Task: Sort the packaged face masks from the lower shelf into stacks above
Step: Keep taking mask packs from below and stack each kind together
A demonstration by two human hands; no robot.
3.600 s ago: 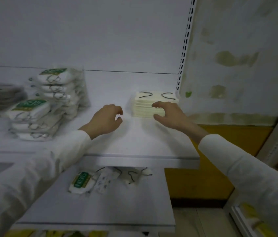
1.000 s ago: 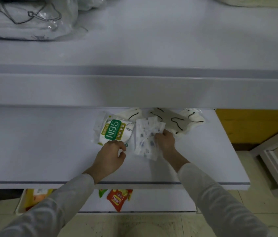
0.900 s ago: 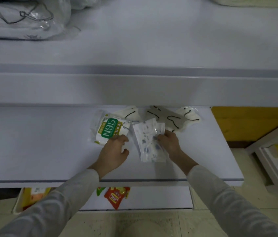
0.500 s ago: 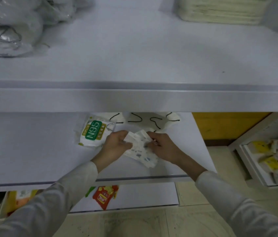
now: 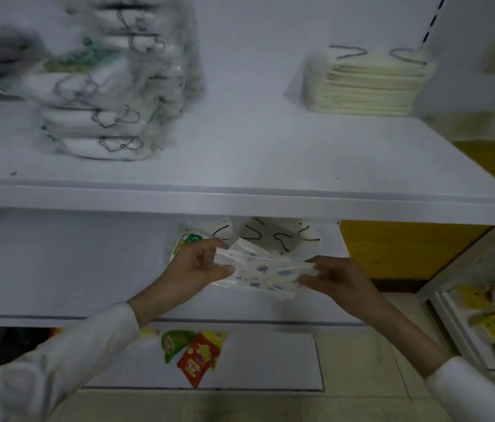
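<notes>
A packaged white mask with blue prints is held above the lower shelf. My left hand pinches its left end and my right hand pinches its right end. Behind it on the lower shelf lie a green N95 packet, partly hidden by my left hand, and cream masks with black loops. On the upper shelf stand a blurred stack of clear-bagged white masks at the left and a neat cream mask stack at the right.
The upper shelf's front lip overhangs the lower shelf's back. Red, green and yellow snack packets lie on a bottom shelf. A low rack with yellow packets stands on the floor at right. A yellow wall panel is behind.
Both hands have lifted the printed mask packet off the lower shelf and hold it stretched between them. The view has tilted up, bringing the upper stacks into sight.
</notes>
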